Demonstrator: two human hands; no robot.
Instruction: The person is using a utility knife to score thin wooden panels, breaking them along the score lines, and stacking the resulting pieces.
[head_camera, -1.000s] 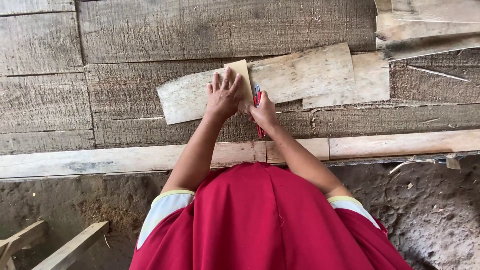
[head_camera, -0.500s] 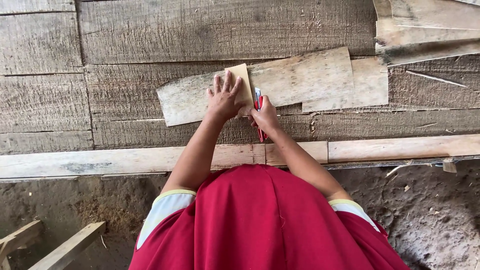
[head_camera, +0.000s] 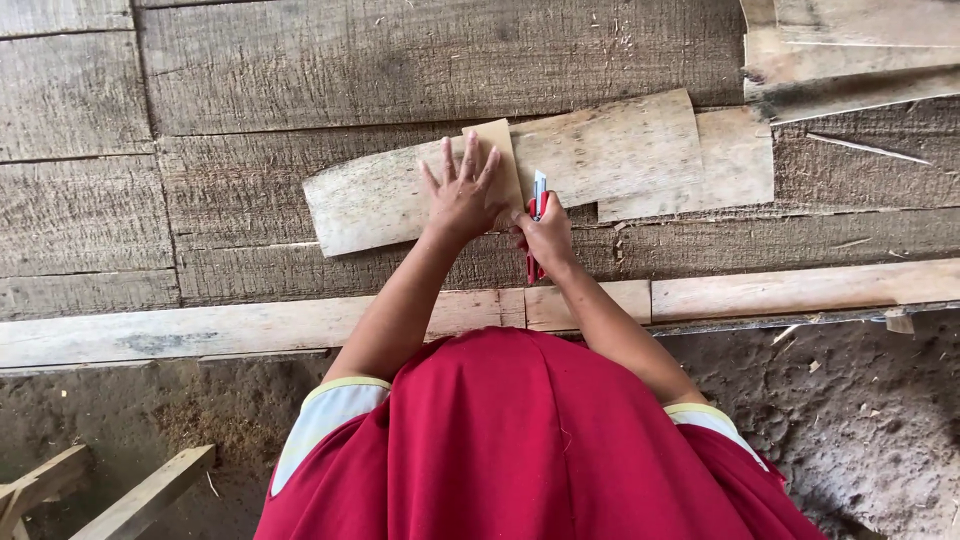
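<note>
Left hand (head_camera: 463, 198) lies flat, fingers spread, on a tan card (head_camera: 497, 150); just beside it, right hand (head_camera: 545, 235) grips a red cutter (head_camera: 537, 215) over thin wood (head_camera: 610, 150).

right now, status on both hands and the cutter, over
Left hand flat on small tan template over pale thin wood sheet. Right hand gripping red utility knife. Nothing in the way.

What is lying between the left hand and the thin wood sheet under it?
In the head view, a small tan rectangular piece lies under the left hand, on top of the thin wood sheet.
</note>
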